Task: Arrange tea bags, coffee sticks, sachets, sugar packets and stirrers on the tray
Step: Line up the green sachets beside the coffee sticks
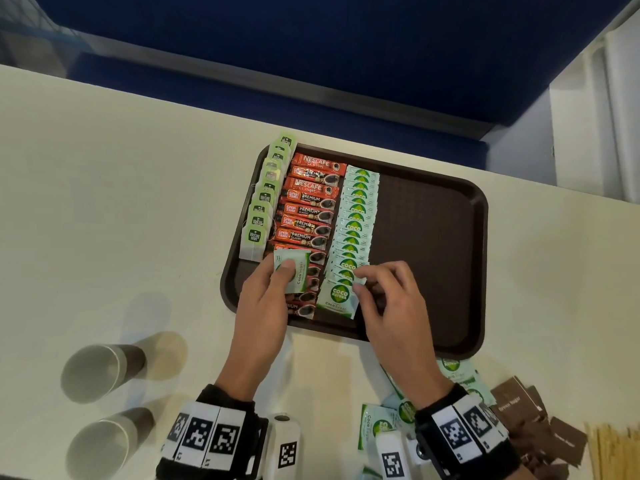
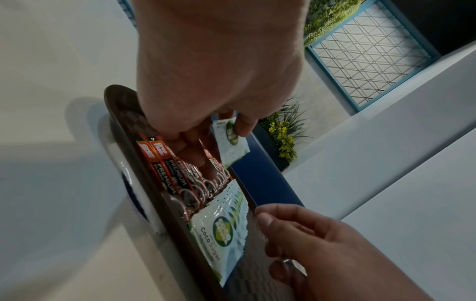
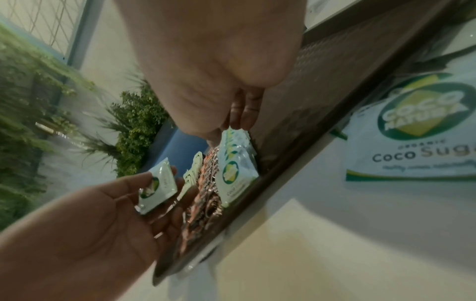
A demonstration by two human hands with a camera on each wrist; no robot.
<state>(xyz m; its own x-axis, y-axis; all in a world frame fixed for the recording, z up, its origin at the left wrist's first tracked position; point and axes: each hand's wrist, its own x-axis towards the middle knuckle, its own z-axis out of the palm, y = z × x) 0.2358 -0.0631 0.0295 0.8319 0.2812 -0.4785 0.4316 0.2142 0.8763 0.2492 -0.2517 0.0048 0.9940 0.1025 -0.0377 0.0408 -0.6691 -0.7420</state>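
A brown tray (image 1: 478, 237) holds a column of green tea bags (image 1: 263, 209), a column of red coffee sticks (image 1: 308, 216) and a row of overlapping coco sugar sachets (image 1: 356, 216). My left hand (image 1: 282, 271) hovers over the near coffee sticks and pinches one loose coco sugar sachet (image 1: 294, 275), also shown in the left wrist view (image 2: 233, 146) and the right wrist view (image 3: 161, 187). My right hand (image 1: 360, 280) pinches the right edge of a sachet near the front of the row (image 1: 337, 299), with thumb and forefinger at that edge (image 2: 262, 220).
Two paper cups (image 1: 100, 372) (image 1: 104, 452) lie on their sides at the near left. Loose coco sachets (image 1: 381, 420), brown sugar packets (image 1: 530, 410) and wooden stirrers (image 1: 616, 452) lie on the table below the tray. The tray's right half (image 1: 433, 237) is bare.
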